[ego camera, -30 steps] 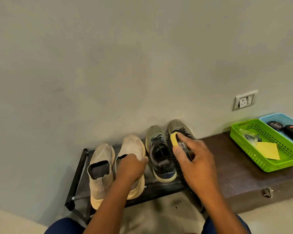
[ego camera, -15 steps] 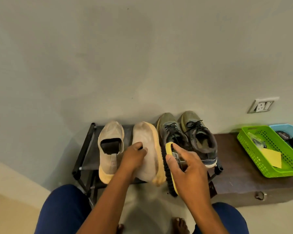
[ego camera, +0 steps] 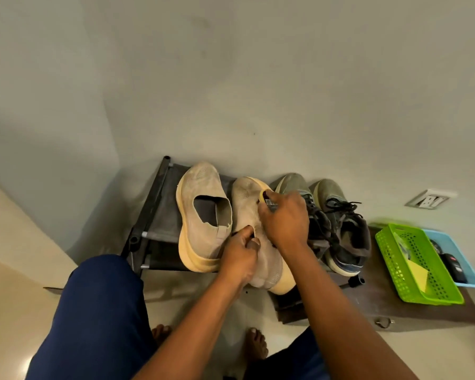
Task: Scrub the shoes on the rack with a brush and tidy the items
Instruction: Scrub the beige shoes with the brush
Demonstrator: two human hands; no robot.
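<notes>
Most of the brush (ego camera: 266, 199) is hidden under the right hand (ego camera: 284, 220); only a yellow end and a small labelled patch are seen past the fingers, and its bristles cannot be made out. The brush is gripped by the curled right hand and held against the upper of the right beige shoe (ego camera: 254, 215). That shoe's opening is covered by the left hand (ego camera: 240, 256), whose fingers are curled round the collar, the thumb pressed on the knit. Its heel is seen past the front edge of the rack (ego camera: 159, 215).

4 shoes are counted on the rack: 2 beige slip-ons and 2 grey-green lace-ups. The left beige shoe (ego camera: 203, 218) lies just beside the held one, its opening in plain view. The left lace-up (ego camera: 294, 185) is largely hidden behind the right hand; the right lace-up (ego camera: 343, 229) is seen whole.

2 baskets are set on the dark bench (ego camera: 381, 303) to the right: 1 green basket (ego camera: 417, 264) holding a yellow sheet (ego camera: 418, 272) and a clear item too blurred to name, and 1 blue basket (ego camera: 455, 259) touching it, with dark objects inside that are hard to identify. 1 wall socket (ego camera: 429, 200) is seen above them. 2 bare feet are partly cut off by the arms and knees.
</notes>
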